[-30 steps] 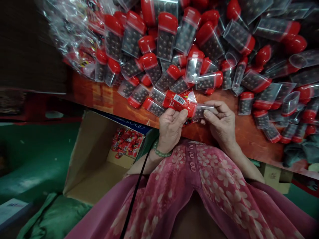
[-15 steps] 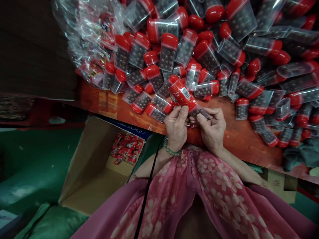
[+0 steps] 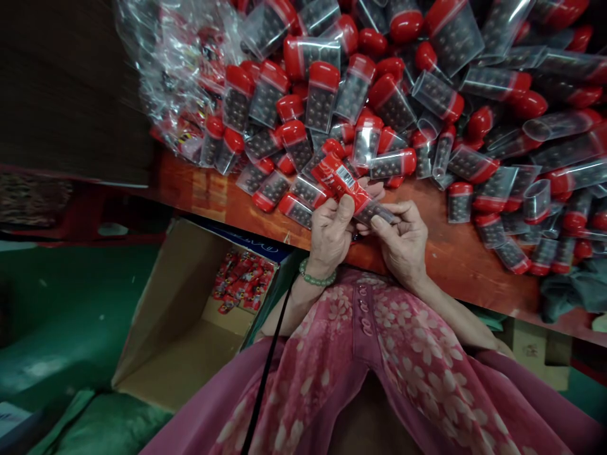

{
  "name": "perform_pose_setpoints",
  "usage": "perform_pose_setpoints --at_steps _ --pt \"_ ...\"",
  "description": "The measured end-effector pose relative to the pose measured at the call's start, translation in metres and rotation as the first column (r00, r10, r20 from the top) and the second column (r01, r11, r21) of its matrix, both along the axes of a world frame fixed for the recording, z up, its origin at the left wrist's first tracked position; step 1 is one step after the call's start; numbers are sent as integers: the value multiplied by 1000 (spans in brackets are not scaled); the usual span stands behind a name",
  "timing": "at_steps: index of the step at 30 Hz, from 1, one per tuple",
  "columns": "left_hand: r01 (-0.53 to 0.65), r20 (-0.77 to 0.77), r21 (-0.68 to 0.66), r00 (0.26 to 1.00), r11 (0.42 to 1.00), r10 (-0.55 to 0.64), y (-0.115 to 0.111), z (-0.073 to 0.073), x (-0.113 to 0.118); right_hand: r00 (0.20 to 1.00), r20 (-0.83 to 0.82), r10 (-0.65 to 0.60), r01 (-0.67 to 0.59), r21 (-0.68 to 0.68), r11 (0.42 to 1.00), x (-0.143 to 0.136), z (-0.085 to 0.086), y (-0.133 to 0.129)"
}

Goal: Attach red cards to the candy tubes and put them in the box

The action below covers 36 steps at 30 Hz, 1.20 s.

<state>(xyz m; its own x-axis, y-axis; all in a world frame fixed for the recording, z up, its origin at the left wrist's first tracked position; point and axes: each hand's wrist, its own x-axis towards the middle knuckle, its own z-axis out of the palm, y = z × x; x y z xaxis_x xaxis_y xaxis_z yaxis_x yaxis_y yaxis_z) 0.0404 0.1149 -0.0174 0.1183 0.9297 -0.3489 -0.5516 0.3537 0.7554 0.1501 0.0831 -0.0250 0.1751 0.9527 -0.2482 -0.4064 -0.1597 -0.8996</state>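
Observation:
A clear plastic container (image 3: 379,212) with dark beads inside lies tilted between my hands, partly covered by a red printed wrapper (image 3: 346,180) with a barcode. My left hand (image 3: 329,232) has its thumb pressed on the wrapper, and some of its fingers reach behind. With thumb and fingers, my right hand (image 3: 404,243) pinches the clear lower end. Just beyond lies a pile of similar clear containers (image 3: 322,104) with red caps and dark beads. Something small and dark under my hands is too hidden to name.
A clear plastic bag (image 3: 159,76) with red wrappers lies at the far left of the orange-brown table (image 3: 203,193). Below its edge stands an open cardboard box (image 3: 156,316) holding red packets (image 3: 243,278). A dark cloth (image 3: 571,292) lies at the right.
The red wrapper and container have shifted slightly left and down. My left fingers now show stretched out behind the container. Both hands keep their hold.

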Motion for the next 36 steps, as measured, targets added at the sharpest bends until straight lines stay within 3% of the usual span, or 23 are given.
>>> perform_pose_setpoints --at_steps 6,10,16,23,28,33,36 --pt "-145 -53 -44 988 988 143 -11 -9 15 990 -134 -44 26 -133 991 -7 -5 0" --pt "-195 -123 -26 974 981 190 -14 -12 23 985 -148 -84 61 -151 987 -15 -6 0" --pt "-144 -93 -32 986 989 140 -11 -9 20 990 -29 -135 133 -79 988 -15 -7 -1" --pt "-48 30 -30 998 998 49 0 -2 6 995 -100 23 -27 -43 999 -8 -5 6" --pt "-112 14 -59 993 992 113 3 -2 2 986 80 147 -147 4 989 0 2 6" --pt "-114 65 -45 991 992 117 5 0 8 956 290 -35 0 120 993 2 2 0" --pt "-50 48 -56 997 997 52 7 2 7 958 288 -9 -20 98 995 4 1 1"
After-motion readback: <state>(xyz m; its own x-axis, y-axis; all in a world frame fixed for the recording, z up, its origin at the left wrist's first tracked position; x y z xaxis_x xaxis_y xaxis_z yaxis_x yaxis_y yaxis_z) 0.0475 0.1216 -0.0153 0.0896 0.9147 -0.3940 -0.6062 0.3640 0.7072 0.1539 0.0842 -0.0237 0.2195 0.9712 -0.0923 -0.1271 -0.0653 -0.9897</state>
